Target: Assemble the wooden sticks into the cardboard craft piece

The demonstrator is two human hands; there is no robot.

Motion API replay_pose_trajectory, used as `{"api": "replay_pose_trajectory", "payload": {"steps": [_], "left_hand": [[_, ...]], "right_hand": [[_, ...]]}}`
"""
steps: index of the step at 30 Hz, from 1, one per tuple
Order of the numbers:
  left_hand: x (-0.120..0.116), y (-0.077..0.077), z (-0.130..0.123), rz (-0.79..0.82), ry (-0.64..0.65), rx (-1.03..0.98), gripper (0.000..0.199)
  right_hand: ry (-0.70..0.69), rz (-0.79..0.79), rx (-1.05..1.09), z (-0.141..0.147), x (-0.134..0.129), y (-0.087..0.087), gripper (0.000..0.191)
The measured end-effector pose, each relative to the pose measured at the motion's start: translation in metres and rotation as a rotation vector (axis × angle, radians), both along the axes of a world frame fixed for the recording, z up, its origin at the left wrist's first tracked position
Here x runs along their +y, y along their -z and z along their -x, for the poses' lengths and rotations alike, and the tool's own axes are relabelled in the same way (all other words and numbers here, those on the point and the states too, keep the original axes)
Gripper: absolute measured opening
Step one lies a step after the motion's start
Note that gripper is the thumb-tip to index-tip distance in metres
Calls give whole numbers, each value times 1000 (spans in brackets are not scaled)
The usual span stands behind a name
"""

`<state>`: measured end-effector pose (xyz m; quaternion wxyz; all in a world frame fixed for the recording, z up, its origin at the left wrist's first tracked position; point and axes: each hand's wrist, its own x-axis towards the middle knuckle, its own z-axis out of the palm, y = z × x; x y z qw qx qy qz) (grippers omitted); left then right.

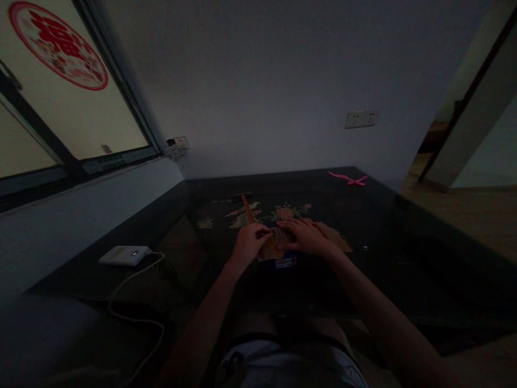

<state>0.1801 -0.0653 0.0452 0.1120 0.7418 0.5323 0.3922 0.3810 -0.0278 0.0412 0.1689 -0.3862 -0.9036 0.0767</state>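
Note:
On the dark glossy table (177, 215) lies a yellowish-brown printed piece (272, 250), with a blue item bearing a white label (286, 262) at its near edge. My left hand (250, 242) has its fingers pinched together at the left edge of the printed piece. Resting across its right part is my right hand (305, 236), fingers spread. Another brown piece (333, 236) shows to the right, partly behind my right hand. Beyond my left hand, a long brown stick-like item (247, 209) points away toward a dark object (241, 198).
A white power bank (125, 255) with a white cable (121, 291) is at the table's left. A pink ribbon (350, 179) lies at the far right. Behind are a wall with sockets (361, 119) and a window with a red round decoration (58, 46).

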Motion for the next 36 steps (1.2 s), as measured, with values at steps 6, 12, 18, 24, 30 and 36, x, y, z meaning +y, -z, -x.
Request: {"api": "replay_pose_trajectory", "payload": {"steps": [6, 12, 18, 24, 30, 36], "left_hand": [[2, 2, 1, 14, 15, -96, 3], [4, 3, 7, -19, 51, -317, 12], [36, 13, 96, -135, -310, -222, 20], [56, 54, 201, 23, -638, -15, 11], [56, 76, 212, 136, -657, 37, 3], [56, 76, 213, 146, -642, 61, 12]], "right_hand": [[7, -20, -31, 1, -1, -2, 77], [26, -21, -32, 1, -5, -6, 75], [43, 3, -38, 1, -7, -8, 77], [46, 18, -34, 1, -6, -7, 76], [46, 15, -13, -1, -5, -4, 73], [48, 9, -23, -1, -5, -5, 74]]}}
